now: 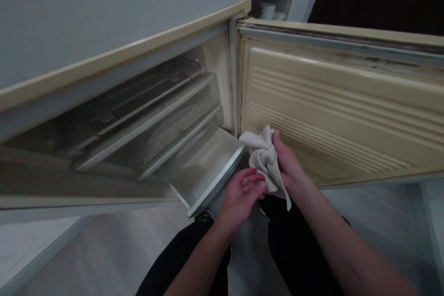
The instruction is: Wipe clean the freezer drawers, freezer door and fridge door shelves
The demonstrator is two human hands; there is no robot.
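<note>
My right hand (289, 164) grips a crumpled white cloth (263, 157) in front of the lower corner of the open freezer door (340, 106). My left hand (241, 194) is just below and to the left of it, its fingertips touching the cloth's lower edge, fingers curled slightly. Both hands hover beside the front right corner of a pulled-out clear drawer (215, 180) of the freezer.
The freezer compartment (138, 115) stands open with a wire shelf and clear drawer fronts inside. The cream ribbed inner door panel fills the right side. My dark-trousered legs (294, 249) and pale floor lie below. Shelves with cups (268, 9) show at the top.
</note>
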